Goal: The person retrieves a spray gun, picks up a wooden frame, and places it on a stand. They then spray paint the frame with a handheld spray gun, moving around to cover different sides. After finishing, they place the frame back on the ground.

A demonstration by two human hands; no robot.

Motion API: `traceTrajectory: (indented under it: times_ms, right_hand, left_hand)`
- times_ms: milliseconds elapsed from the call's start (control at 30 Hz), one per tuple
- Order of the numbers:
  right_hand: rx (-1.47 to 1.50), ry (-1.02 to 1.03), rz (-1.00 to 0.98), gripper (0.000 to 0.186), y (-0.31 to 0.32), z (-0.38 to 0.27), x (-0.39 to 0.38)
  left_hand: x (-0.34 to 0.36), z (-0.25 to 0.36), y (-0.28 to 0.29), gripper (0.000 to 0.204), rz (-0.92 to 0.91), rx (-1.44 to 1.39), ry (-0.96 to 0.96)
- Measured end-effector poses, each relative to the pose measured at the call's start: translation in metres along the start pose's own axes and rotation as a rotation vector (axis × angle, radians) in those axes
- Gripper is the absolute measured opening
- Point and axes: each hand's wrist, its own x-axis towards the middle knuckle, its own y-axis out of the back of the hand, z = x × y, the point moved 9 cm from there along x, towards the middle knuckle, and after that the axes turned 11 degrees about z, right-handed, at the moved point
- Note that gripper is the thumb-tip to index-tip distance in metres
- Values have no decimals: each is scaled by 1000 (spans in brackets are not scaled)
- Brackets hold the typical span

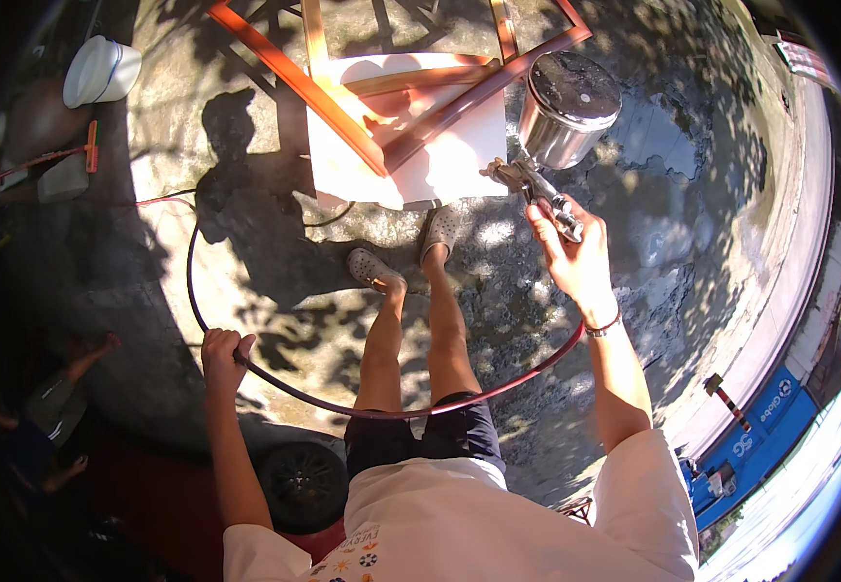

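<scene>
My right hand (576, 254) grips a metal spray gun (534, 181), held in front of a steel canister (566, 121) with a dark lid. My left hand (227, 359) is wrapped round a dark reddish hose (406, 412), which curves across in front of my legs and up toward my right side. Orange-brown wooden frames (294, 87) stand at the top of the view, their lower corner over a white, sunlit board (445, 167). The gun's front is near that board's right edge; whether they touch I cannot tell.
A white bucket (101, 71) and a red-handled tool (92, 147) lie at upper left. Another person (57, 417) is in shadow at lower left, near a vehicle wheel (301, 485). Sunlit, shadow-dappled concrete (673, 233) surrounds my feet; a blue banner (760, 436) hangs far right.
</scene>
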Motion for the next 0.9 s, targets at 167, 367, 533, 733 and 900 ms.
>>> traceTrajectory:
  times_ms: [167,367,533,733,900]
  right_hand:
    - [-6,32,182,37,51,62,102]
    - [3,-132,331,46,111,136,205]
    - [-29,-191,504,47,156,177,251]
    - [-6,-250,747,49,187,211,232]
    - [314,-99,710,31,156,239,172]
  left_hand:
    - [24,26,-6,42,24,14,7]
    - [51,62,-17,42,41,48,45]
    - [66,80,-24,43,45,64,88]
    - [69,85,-30,42,-6,112,116]
    - [63,67,-37,41,-63,202,90]
